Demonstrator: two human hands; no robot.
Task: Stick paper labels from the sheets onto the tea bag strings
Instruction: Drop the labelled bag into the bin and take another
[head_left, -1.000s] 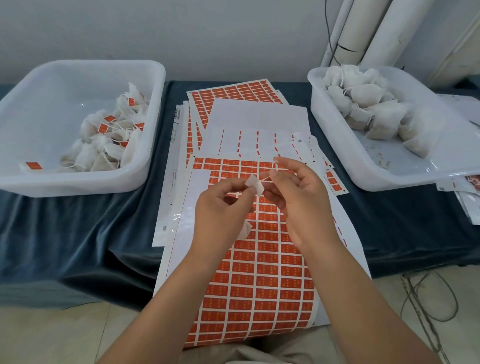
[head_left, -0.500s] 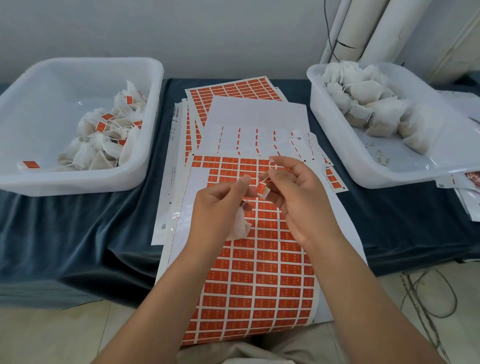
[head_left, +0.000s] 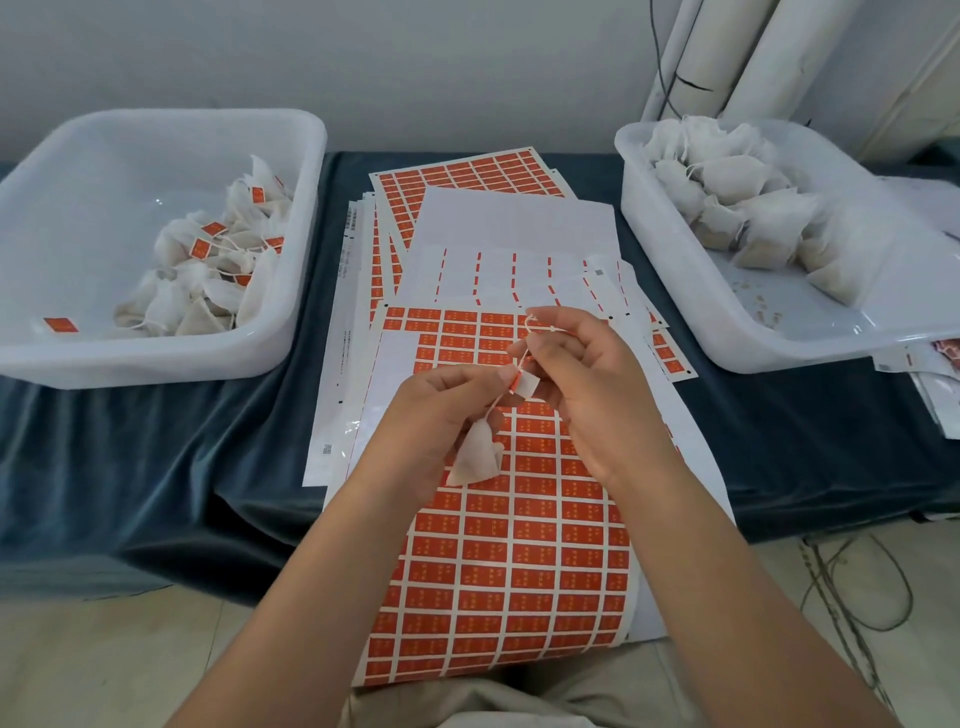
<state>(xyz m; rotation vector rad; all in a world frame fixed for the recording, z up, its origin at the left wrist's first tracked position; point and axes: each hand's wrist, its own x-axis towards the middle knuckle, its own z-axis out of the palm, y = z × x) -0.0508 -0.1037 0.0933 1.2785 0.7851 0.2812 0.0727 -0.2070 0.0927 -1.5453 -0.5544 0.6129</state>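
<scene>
Between the hands (head_left: 434, 415) (head_left: 589, 395), label (head_left: 525, 387) against string (head_left: 524, 358)

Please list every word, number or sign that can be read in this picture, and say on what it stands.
Nothing can be read.
Orange labels: pale marks, too small to read.
Sheet edges: fine print and square codes, blurred.

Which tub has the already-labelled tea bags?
The left tub: its tea bags carry orange labels. The right tub holds plain white bags, no labels showing.
</scene>
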